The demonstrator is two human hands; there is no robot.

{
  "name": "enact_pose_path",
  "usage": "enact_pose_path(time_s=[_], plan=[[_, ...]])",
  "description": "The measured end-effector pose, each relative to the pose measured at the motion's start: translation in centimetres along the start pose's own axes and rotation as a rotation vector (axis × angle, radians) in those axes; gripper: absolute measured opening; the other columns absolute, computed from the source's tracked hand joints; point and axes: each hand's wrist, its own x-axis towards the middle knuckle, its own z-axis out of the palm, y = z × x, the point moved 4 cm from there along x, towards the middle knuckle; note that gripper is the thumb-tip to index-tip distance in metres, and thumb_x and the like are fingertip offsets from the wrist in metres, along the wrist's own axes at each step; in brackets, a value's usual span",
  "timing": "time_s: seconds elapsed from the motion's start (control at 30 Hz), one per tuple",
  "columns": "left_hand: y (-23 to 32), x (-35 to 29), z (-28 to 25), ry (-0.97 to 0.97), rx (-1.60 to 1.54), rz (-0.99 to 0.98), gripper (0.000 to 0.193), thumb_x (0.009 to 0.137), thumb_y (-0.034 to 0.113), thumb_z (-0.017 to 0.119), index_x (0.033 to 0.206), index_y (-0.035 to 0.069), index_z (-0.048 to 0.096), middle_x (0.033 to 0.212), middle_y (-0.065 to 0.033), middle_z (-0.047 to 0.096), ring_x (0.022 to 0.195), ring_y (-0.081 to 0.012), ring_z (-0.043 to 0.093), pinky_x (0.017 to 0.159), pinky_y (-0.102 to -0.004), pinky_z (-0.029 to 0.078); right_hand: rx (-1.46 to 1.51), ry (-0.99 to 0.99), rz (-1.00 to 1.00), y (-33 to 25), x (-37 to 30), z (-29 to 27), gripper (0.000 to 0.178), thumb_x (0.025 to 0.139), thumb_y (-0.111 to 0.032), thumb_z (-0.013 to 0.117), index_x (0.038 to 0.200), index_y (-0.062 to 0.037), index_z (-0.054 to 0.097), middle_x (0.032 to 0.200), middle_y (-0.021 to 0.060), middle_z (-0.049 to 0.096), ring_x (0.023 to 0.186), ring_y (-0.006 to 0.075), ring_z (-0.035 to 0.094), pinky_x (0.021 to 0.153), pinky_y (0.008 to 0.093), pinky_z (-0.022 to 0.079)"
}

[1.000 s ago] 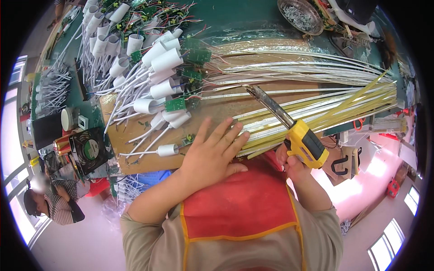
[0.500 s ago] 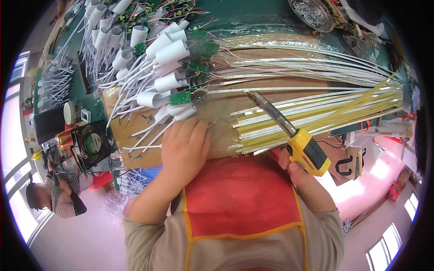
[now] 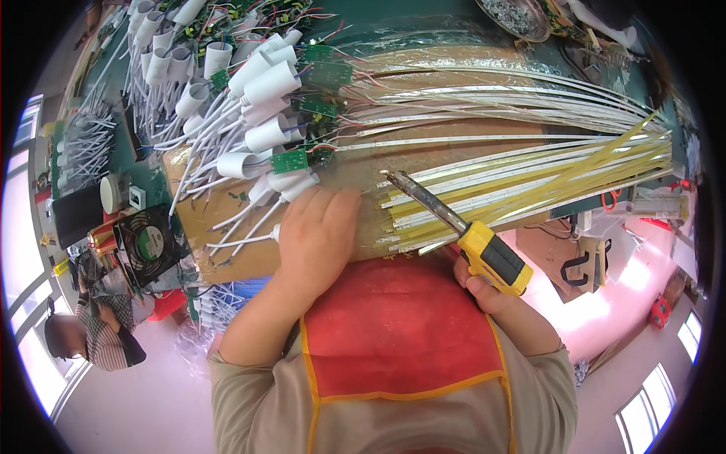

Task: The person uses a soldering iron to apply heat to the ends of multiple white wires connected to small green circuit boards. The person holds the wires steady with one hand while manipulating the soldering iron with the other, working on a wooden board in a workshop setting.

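Seen from above, a person in a red, yellow-edged apron (image 3: pixel 401 325) works at a green desk (image 3: pixel 423 15) covered partly by brown cardboard (image 3: pixel 348 163). The left hand (image 3: pixel 321 231) rests back-up with its fingers curled under, over the right end of a white plastic cylinder (image 3: pixel 277 232) with a thin white cable (image 3: pixel 240 244) trailing left across the cardboard. Its grip is hidden beneath the knuckles, so whether it has closed on the cylinder cannot be told. The right hand (image 3: pixel 484 291) has its grip wrapped round a yellow-and-black pistol-shaped soldering iron (image 3: pixel 495 257), metal barrel pointing up and left above a fan of narrow white and yellow strips (image 3: pixel 529 185).

The cylinder looks light, stiff and rather smooth; its round wall seems the place to hold, since the cable looks bendy and would swing. The iron appears heavier; its plastic body suits the hand, while the barrel may be hot. The strips look thin and springy, easily creased, best lifted by their edges.
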Motion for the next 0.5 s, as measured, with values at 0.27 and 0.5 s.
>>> enact_pose_path(time_s=[0.27,0.5], plan=[[0.37,0.24,0.04,0.011,0.083,0.090,0.026,0.072,0.000,0.071,0.096,0.009,0.070,0.091,-0.0052,0.064,0.078,-0.0265,0.061,0.068,-0.0376,0.050,0.022,-0.009,0.028,-0.13,-0.19,0.04,0.028,0.084,-0.012,0.069,0.105,0.0026,0.058,0.086,0.0092,0.060,0.072,0.0180,0.057,0.065,0.0309,0.046],[0.40,0.57,-0.06,0.041,0.037,0.136,0.027,0.071,-0.001,0.071,0.096,0.010,0.069,0.090,-0.0057,0.064,0.078,-0.0264,0.062,0.069,-0.0376,0.050,0.010,-0.012,0.048,0.05,-0.51,-0.17,0.024,0.084,-0.011,0.069,0.101,0.0015,0.058,0.086,0.0098,0.059,0.073,0.0193,0.057,0.066,0.0316,0.046]])
